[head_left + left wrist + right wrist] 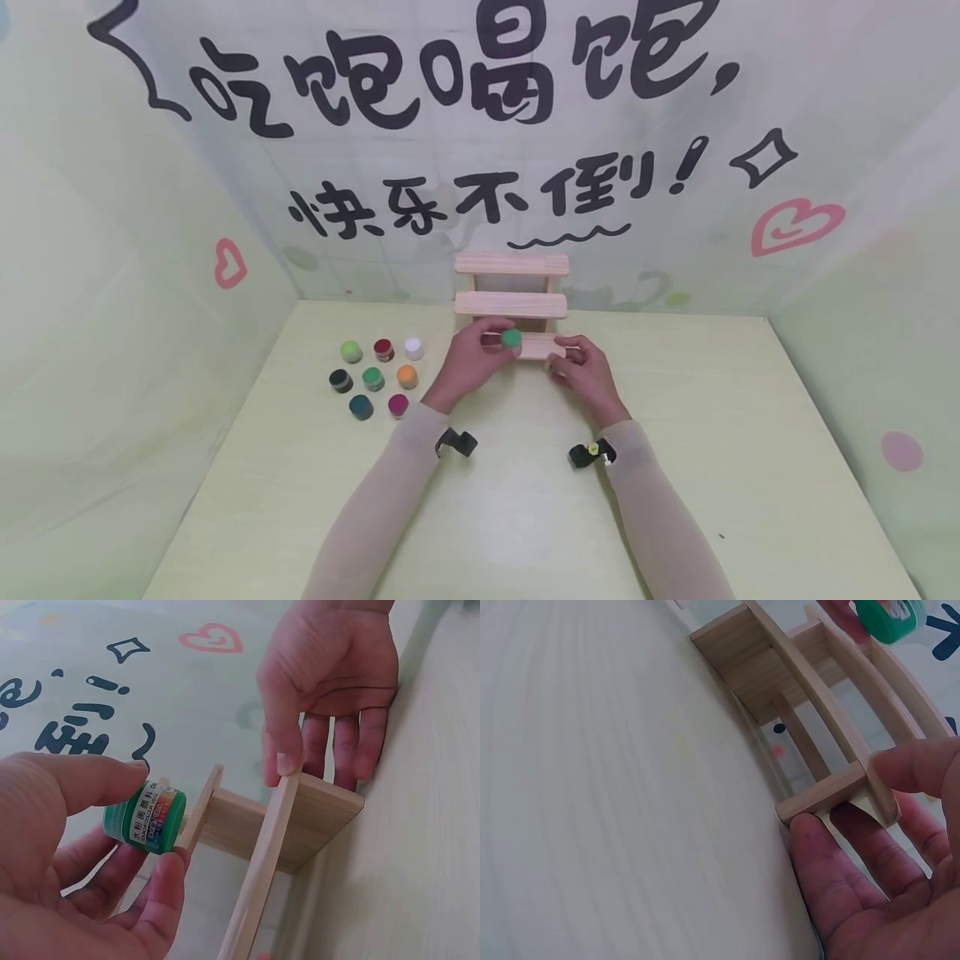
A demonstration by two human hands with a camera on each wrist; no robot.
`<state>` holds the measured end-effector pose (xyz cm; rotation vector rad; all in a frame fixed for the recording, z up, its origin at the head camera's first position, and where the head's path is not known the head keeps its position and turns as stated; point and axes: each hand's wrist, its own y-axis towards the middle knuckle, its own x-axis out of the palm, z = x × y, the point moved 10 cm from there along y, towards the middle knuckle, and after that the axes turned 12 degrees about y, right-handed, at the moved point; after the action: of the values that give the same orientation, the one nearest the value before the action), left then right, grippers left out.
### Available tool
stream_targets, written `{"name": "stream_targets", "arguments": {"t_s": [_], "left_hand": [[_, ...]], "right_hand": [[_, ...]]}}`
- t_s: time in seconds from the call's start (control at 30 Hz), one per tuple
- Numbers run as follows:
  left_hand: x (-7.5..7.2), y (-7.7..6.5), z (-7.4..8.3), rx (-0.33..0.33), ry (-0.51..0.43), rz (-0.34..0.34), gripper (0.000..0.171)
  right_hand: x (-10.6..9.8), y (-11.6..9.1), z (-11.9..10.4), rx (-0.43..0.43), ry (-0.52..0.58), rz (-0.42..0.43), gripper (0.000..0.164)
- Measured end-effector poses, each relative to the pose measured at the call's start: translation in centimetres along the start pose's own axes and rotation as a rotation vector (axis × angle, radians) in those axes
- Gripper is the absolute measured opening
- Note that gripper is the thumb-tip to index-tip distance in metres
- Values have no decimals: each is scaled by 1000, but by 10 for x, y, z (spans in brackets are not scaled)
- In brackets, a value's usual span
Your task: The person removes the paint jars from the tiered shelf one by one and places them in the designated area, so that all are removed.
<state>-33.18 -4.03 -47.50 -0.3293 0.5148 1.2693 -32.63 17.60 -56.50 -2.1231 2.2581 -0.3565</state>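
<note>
My left hand [467, 364] holds a small green paint jar [152, 816] between thumb and fingers, in front of the wooden three-tier rack [512, 305]. In the left wrist view the jar is tilted, with its printed label showing. The jar is apart from the lowest step in the right wrist view. At the right end of that step, my right hand [588, 379] grips the rack, the thumb on the board's edge and the fingers against the side panel [825, 793].
Several paint jars stand on the table left of my left hand, among them a red jar [384, 349], an orange jar [407, 377] and a black jar [341, 381]. A printed cloth backdrop [375, 267] rises behind the rack, and cloth walls flank the table [517, 517].
</note>
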Motion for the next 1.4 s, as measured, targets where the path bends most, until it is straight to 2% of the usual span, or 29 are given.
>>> {"name": "stream_targets", "arguments": {"t_s": [0.2, 0.33, 0.5, 0.6, 0.8, 1.17, 1.4], "left_hand": [[-14, -8, -5, -16, -6, 11, 42], [-24, -14, -5, 2, -20, 23, 44], [-41, -20, -8, 24, -41, 57, 46], [-52, -25, -11, 15, -33, 74, 46], [-75, -38, -26, -33, 20, 99, 47], [-112, -68, -58, -126, 15, 127, 49], [-133, -84, -76, -122, 86, 165, 47]], "right_hand": [[-3, 1, 0, -19, -18, 0, 39], [-3, 0, -2, -33, -15, -7, 38], [-2, 0, -4, -40, -21, -11, 37], [-2, 0, -5, -39, -28, -8, 37], [-1, 1, -4, -30, -14, -17, 40], [-2, 3, -1, -34, -18, -15, 41], [-1, 1, -2, -36, -24, -26, 41]]}}
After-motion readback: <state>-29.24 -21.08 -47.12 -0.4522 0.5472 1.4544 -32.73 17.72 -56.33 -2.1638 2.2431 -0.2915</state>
